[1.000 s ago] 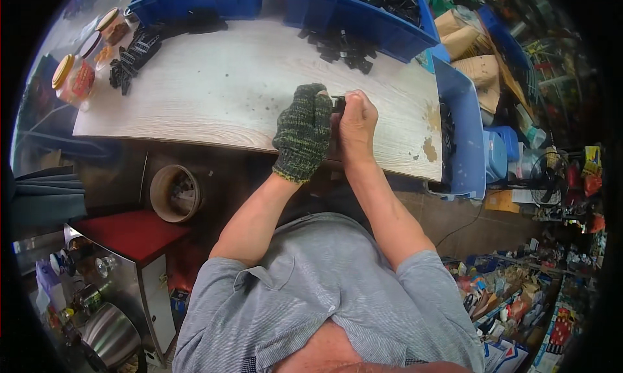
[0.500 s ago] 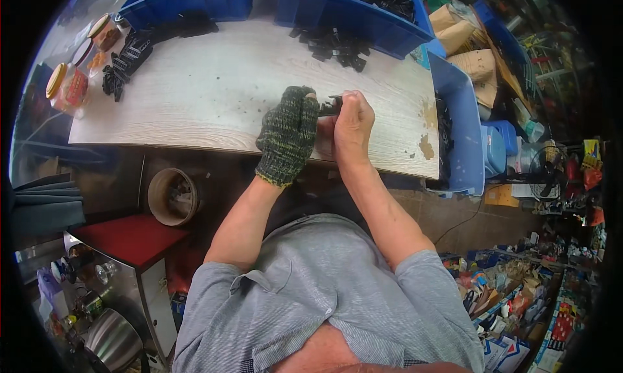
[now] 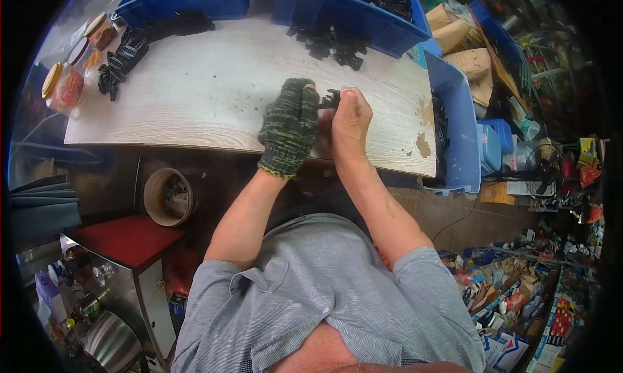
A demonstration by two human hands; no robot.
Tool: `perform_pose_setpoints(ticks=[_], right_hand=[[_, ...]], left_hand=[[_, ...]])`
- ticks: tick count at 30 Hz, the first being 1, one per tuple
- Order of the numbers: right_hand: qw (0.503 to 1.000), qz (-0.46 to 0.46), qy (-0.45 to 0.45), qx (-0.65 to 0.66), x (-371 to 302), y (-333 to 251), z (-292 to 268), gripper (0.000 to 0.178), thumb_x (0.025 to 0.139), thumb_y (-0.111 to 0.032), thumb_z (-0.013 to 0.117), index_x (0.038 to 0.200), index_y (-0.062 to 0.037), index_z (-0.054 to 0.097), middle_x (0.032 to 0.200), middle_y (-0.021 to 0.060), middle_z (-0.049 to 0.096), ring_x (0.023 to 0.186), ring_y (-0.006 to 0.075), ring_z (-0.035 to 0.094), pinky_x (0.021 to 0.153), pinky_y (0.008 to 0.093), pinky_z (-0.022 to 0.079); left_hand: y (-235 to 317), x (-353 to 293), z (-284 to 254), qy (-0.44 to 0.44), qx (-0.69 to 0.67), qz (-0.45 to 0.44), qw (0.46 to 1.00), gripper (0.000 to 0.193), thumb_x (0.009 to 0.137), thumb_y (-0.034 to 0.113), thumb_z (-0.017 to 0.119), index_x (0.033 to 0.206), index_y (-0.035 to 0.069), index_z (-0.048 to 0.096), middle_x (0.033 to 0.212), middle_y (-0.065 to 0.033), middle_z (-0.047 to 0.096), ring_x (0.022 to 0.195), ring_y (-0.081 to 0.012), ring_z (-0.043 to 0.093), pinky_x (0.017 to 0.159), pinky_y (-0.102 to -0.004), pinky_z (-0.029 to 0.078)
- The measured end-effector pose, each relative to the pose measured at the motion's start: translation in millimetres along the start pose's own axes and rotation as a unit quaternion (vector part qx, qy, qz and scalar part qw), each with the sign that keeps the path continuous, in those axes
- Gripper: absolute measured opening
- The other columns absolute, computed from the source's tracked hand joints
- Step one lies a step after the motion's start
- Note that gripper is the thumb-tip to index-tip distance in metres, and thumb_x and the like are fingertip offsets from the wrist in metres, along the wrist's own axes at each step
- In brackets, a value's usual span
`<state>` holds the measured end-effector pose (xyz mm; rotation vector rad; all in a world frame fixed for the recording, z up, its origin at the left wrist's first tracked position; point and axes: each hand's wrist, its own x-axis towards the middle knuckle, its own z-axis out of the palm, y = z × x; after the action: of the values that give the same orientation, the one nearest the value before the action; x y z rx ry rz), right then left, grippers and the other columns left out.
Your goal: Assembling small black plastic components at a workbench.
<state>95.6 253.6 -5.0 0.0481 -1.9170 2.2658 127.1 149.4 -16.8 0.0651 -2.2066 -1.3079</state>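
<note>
- One gloved left hand (image 3: 289,127), one bare right hand (image 3: 352,123), close together above the table (image 3: 175,100);
- right clamps black part (image 3: 331,99); left's grip unclear;
- blue bins (image 3: 344,22) at table's far edge

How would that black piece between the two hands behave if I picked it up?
The black piece looks small beside the right hand, so it is probably light. It sticks out without sagging, so it is likely stiff. Its jagged outline suggests it might snag on things.
</note>
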Motion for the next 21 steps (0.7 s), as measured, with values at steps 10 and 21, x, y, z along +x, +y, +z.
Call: perform_pose_setpoints(ticks=[10,21], right_hand=[[0.997,-0.03,-0.034,-0.067,-3,-7,-8,0.03,0.098,-0.024,0.053,0.073,-0.0069,0.049,0.066,-0.004,0.042,0.063,0.0058,0.04,0.057,0.0252,0.037],[0.997,0.041,-0.056,-0.028,5,0,-18,0.025,0.098,-0.025,0.054,0.079,-0.0093,0.055,0.072,-0.0054,0.046,0.067,0.0059,0.042,0.062,0.0242,0.038]], left_hand=[[7,5,17,-0.052,0.048,0.023,0.997,0.038,0.093,0.019,0.058,0.125,-0.001,0.055,0.118,-0.0221,0.06,0.105,-0.038,0.06,0.088,-0.0471,0.048],[17,-1,10,-0.047,-0.075,-0.071,0.994,0.029,0.092,0.015,0.058,0.117,0.002,0.058,0.119,-0.0182,0.061,0.097,-0.0359,0.064,0.08,-0.046,0.05]])
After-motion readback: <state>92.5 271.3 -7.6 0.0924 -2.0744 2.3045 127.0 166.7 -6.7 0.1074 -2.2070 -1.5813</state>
